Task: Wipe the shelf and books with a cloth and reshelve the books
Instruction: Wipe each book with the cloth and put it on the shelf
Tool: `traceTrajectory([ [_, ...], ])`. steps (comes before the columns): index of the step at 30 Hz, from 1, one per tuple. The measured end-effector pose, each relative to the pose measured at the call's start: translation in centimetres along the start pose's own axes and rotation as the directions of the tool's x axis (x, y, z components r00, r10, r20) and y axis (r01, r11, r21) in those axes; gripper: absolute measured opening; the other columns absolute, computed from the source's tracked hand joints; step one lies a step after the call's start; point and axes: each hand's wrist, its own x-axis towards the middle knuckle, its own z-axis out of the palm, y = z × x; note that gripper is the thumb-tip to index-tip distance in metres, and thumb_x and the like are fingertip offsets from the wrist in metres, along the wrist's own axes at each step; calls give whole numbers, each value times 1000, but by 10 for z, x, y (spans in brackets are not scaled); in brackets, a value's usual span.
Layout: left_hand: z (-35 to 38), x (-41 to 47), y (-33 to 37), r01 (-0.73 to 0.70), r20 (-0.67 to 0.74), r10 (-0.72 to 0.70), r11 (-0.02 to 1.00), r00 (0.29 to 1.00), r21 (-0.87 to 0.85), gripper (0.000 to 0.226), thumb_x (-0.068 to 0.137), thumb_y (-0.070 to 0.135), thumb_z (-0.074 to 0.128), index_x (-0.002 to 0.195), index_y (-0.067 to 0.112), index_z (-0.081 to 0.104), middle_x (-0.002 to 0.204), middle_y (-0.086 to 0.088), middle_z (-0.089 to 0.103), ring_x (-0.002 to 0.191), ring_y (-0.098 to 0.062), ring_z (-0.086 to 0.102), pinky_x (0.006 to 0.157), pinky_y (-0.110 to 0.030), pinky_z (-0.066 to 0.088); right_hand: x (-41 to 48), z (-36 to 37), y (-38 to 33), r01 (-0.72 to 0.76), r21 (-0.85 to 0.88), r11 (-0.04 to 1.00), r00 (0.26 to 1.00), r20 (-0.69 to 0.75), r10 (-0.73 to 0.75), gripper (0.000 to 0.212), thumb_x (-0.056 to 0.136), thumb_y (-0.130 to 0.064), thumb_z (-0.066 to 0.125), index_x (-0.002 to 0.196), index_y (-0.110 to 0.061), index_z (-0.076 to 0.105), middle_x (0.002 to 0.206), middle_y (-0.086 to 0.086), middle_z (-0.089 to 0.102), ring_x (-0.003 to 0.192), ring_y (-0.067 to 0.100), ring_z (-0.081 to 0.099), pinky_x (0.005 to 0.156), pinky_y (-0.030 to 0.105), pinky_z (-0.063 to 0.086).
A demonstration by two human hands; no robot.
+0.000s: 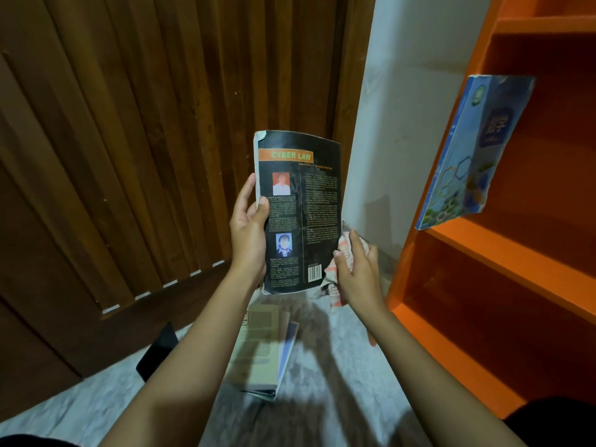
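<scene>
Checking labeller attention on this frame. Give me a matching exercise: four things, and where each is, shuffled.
Things:
1. Cyber Law book
2. cloth
3. blue book
4. beige book

Places:
A. lying on the floor
B. held in the right hand
C. tilted on the orange shelf
D. held in the left hand

Pairs: 1-D, 2-B, 3-C, 4-A
</scene>
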Motion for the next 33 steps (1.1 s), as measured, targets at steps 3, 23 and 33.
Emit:
traceTrajectory([
  [3,-4,1,0,10,25,-10,999,1000,32,40,98,14,46,134,31,42,125,-12,61,100,-18,67,76,-31,58,13,-9,-5,37,-23,999,998,-44,-38,54,98,-26,46,147,-15,27,142,12,30,129,23,37,89,13,24],
  [23,10,-3,7,127,258,-89,983,962,-132,43,95,6,46,132,28,47,115,-7,67,96,-19,67,81,-36,56,91,-30,-67,316,60,947,899,-338,-279,26,96,-27,49,121,-21,54,121,-4,37,108,15,51,88,41,53],
  [33,2,0,6,98,162,-61,968,985,-233,41,96,4,44,128,29,49,112,-7,68,96,-19,66,86,-38,54,65,-17,-42,292,98,951,922,-292,-253,28,97,-26,50,121,-15,59,123,5,46,109,11,49,95,36,47],
])
